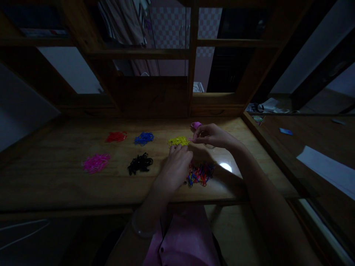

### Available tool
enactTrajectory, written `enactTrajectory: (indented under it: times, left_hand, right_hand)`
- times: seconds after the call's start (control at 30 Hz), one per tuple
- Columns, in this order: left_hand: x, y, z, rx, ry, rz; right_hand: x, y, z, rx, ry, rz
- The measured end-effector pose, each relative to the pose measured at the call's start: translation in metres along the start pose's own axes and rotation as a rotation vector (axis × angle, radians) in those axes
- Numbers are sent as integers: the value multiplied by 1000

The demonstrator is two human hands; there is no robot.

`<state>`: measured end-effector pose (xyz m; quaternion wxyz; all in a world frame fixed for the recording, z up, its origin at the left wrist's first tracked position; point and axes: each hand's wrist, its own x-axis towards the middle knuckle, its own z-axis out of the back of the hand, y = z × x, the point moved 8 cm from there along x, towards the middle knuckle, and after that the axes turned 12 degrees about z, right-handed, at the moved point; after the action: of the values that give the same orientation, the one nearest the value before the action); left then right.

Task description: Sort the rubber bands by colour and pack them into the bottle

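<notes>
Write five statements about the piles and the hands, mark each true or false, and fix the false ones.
1. The black pile lies nearer the person than the blue pile. True.
2. The pink pile lies to the right of the mixed-colour pile. False: the pink pile is well to its left.
3. The right hand is closer to the yellow pile than to the black pile. True.
4. The bracelet is on the right arm. False: the bracelet is on the left arm.
5. The left hand rests on the red pile. False: the left hand is beside the yellow pile, apart from the red pile.
</notes>
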<state>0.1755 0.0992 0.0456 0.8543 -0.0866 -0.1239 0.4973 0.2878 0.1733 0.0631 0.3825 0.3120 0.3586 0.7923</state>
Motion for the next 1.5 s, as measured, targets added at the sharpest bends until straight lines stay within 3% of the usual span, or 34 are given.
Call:
enactTrajectory:
  times: [0.37, 0.6, 0.73, 0.83, 1.07, 1.23, 1.37, 1.5]
  left_hand:
    - [4, 8, 5, -225, 45, -88]
    - [2, 38, 30, -743, 4, 55]
    - [0, 66, 15, -1117, 83, 281]
    - [-2, 76, 1, -1354, 134, 372]
    - [-11, 70, -19, -1823, 121, 554]
    - [-12, 62, -26, -1942, 18, 579]
    - [-12, 64, -27, -1925, -21, 567]
    - [-14, 67, -23, -1873, -51, 550]
  right_hand:
    - [1, -5, -1, 43, -21, -2]
    - [1, -4, 2, 81, -58, -22]
    - [1, 2, 3, 146, -92, 16]
    - [0, 14, 1, 194, -114, 47]
    - [1, 35, -29, 266, -6, 123]
    - [2, 36, -37, 194, 16, 204]
    - [2, 35, -33, 54, -22, 229]
    - [2, 36, -33, 50, -21, 234]
